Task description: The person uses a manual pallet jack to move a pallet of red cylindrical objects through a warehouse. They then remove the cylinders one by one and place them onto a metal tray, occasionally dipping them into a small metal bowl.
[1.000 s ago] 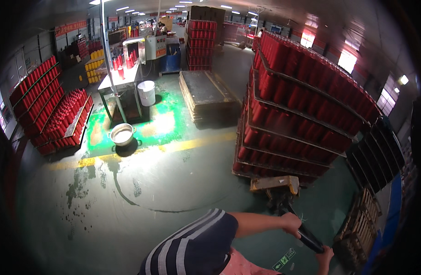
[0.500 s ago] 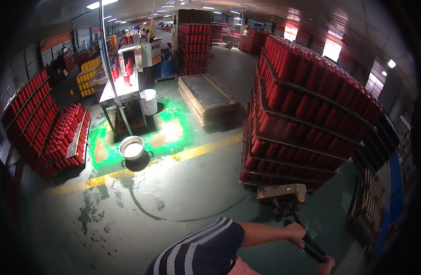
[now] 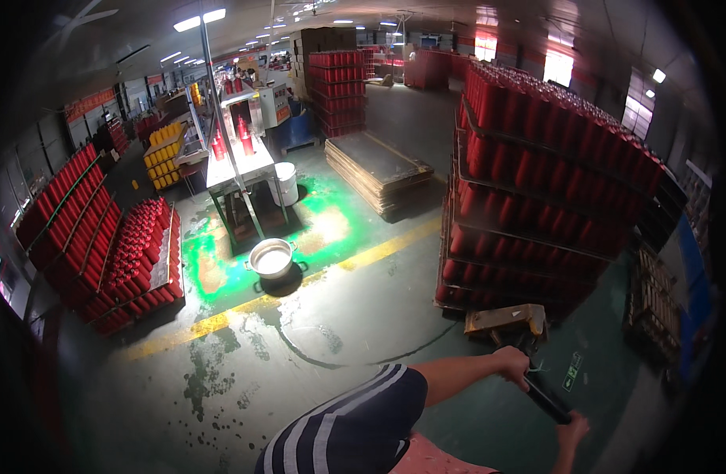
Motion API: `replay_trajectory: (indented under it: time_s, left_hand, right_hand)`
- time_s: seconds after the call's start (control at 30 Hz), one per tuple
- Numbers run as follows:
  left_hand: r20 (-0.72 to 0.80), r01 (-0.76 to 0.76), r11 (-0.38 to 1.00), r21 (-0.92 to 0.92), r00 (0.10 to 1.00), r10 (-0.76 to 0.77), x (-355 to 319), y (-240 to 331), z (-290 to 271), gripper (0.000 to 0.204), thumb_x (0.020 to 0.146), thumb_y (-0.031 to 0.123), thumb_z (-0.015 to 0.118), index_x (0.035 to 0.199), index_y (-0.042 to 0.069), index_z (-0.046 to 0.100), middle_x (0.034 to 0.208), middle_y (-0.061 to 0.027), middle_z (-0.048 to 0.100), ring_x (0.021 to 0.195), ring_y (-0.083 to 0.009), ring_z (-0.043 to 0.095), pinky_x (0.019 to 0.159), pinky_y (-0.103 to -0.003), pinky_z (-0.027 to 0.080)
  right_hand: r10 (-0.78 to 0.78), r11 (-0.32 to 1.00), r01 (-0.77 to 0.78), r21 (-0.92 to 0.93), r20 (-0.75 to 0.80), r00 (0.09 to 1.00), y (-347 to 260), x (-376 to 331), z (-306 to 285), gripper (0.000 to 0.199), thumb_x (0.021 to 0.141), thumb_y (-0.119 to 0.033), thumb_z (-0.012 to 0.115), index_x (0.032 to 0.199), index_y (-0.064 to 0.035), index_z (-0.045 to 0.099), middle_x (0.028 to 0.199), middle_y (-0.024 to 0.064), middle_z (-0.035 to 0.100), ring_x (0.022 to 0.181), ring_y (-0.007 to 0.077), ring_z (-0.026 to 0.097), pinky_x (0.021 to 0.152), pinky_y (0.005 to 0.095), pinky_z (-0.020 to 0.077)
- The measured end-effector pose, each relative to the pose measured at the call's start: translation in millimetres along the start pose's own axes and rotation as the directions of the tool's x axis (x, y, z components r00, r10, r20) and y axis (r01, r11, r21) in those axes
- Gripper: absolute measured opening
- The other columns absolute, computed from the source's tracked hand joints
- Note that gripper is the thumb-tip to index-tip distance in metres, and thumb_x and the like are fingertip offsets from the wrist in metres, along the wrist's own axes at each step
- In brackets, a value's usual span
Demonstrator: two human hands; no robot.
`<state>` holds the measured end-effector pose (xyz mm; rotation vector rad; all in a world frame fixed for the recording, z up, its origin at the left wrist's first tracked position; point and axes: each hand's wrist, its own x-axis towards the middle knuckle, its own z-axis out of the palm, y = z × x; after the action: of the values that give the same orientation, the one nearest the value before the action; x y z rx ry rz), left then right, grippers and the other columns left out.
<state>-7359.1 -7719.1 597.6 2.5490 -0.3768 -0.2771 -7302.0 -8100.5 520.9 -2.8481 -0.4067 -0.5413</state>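
A pallet jack (image 3: 507,319) with a worn yellow body stands at the foot of a tall stack of red cylinders (image 3: 537,189). Its black handle (image 3: 549,400) slopes back toward me. Wrapped round the handle's upper part in the picture, nearer the jack, is my left hand (image 3: 512,366). My right hand (image 3: 572,430) grips its other end, lower and further right. Both hands are closed. The cylinders stand in several layers with boards between them; the jack's forks are hidden.
A two-handled metal pot (image 3: 271,259) sits on the wet floor beside a lit worktable (image 3: 244,166). Behind it is a white bucket (image 3: 286,185). Flat boards (image 3: 375,170) are piled left of the tall stack; more red cylinders (image 3: 141,261) stand far left. Wooden pallets (image 3: 654,312) lie right.
The view has swung a little to the left, so the surroundings sit further right. Both hands and the handle appear higher in the picture, still gripped.
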Motion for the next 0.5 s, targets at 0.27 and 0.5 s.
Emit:
replay_trajectory:
  time_s: [0.27,0.5]
  left_hand:
    - [0.016,-0.081,0.997,-0.014,0.997,0.081,-141,6,19,0.051,0.070,0.061,0.071,0.066,0.010,0.073,0.061,-0.0044,0.066,0.064,-0.0263,0.067,0.064,-0.042,0.053]
    - [0.090,-0.082,0.997,-0.009,0.992,0.083,-261,8,31,0.058,0.066,0.066,0.074,0.080,0.010,0.077,0.074,-0.0108,0.070,0.075,-0.0313,0.068,0.071,-0.044,0.054]
  right_hand:
    - [0.118,0.992,-0.114,0.057,-0.073,0.990,-87,-138,-49,0.030,0.046,-0.006,0.073,0.075,-0.0051,0.065,0.078,0.0204,0.063,0.085,0.0437,0.061,0.081,0.0498,0.0489]
    - [0.048,0.999,-0.048,0.002,-0.197,0.979,-162,-259,-104,0.032,0.050,-0.007,0.071,0.082,-0.0052,0.068,0.082,0.0226,0.064,0.083,0.0456,0.062,0.075,0.0541,0.0499]
